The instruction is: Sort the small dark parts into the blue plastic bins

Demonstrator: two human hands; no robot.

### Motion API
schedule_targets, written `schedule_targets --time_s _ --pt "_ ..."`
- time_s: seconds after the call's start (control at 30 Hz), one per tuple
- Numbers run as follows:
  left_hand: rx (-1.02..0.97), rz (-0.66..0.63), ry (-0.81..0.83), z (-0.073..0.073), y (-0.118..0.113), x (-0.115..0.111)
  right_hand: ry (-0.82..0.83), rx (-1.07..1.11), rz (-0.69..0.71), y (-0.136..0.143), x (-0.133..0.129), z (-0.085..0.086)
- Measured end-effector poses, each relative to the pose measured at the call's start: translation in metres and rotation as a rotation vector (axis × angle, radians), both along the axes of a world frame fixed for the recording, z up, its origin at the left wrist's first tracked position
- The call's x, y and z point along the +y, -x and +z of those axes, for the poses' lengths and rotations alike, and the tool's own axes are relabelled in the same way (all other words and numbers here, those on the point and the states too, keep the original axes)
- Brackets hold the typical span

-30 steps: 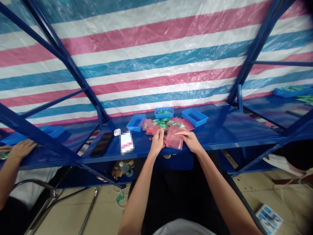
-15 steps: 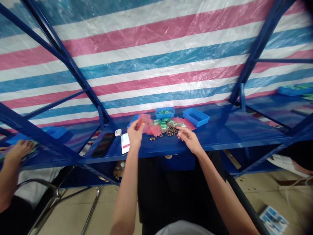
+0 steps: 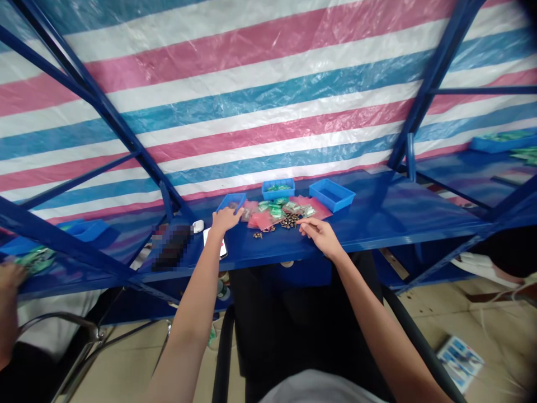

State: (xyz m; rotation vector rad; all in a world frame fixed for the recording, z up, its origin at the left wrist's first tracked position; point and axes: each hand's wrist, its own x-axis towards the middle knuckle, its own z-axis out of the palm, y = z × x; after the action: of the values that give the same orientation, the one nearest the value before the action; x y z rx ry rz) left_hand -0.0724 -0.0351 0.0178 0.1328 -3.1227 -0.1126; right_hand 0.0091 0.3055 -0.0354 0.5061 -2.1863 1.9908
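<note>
My left hand [image 3: 226,219] is at the front edge of the left blue tray [image 3: 238,198], fingers apart, with nothing visible in it. My right hand [image 3: 319,234] is beside a pile of small brass-coloured screw-like parts [image 3: 289,221]. Its thumb and index finger come together at the pile's right edge; anything between them is too small to make out. Behind the pile lie green packets [image 3: 277,208] and clear packets [image 3: 308,211]. Pink plastic bags [image 3: 260,220] lie left of the pile, and more pink sheet spreads to the right.
A middle blue tray [image 3: 278,189] holds green packets; a right blue tray [image 3: 332,195] stands near it. A phone [image 3: 222,248] and a white case [image 3: 198,226] lie to the left. Blue frame posts [image 3: 413,120] flank the bench. Another person's hand [image 3: 12,275] is at far left.
My left hand has let go of the pink bag and moved left and down to the left tray, its fingers opening. My right fingertips have drawn together by the brass parts.
</note>
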Motion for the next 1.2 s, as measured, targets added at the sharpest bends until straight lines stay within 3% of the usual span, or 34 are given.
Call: schedule_targets --time_s 0.1,0.2,0.3,0.47,0.57,0.73,0.87,0.93,1.03,1.13,1.2 --pt "0.002 -0.005 0.008 0.002 -0.002 0.002 -0.016 0.002 -0.016 0.002 -0.001 -0.003" --pt "0.24 -0.035 -0.021 -0.001 -0.015 0.015 -0.051 0.021 -0.096 0.007 -0.002 -0.008" --pt "0.571 -0.133 -0.088 -0.011 -0.041 0.041 -0.088 0.084 -0.177 0.01 -0.003 -0.012" --pt "0.585 -0.346 -0.205 -0.034 -0.074 0.087 -0.134 0.116 -0.191 0.012 -0.003 -0.014" --pt "0.567 -0.401 -0.212 -0.037 -0.066 0.105 -0.134 0.105 -0.183 0.012 -0.003 -0.013" --pt "0.371 -0.507 -0.153 -0.02 -0.032 0.129 -0.126 0.078 -0.173 0.011 -0.002 -0.013" --pt "0.307 -0.402 -0.155 -0.011 -0.018 0.138 -0.128 0.054 -0.179 0.01 -0.002 -0.011" --pt "0.379 -0.334 -0.249 -0.01 -0.014 0.136 -0.13 0.049 -0.172 0.01 -0.002 -0.011" --pt "0.566 -0.199 -0.536 -0.012 -0.013 0.129 -0.134 0.05 -0.161 0.01 -0.002 -0.011" --pt "0.687 -0.071 -0.959 -0.017 -0.023 0.125 -0.123 0.039 -0.154 0.009 -0.002 -0.01" --pt "0.666 -0.032 -1.287 -0.023 -0.039 0.128 -0.096 0.017 -0.143 0.007 -0.003 -0.008"
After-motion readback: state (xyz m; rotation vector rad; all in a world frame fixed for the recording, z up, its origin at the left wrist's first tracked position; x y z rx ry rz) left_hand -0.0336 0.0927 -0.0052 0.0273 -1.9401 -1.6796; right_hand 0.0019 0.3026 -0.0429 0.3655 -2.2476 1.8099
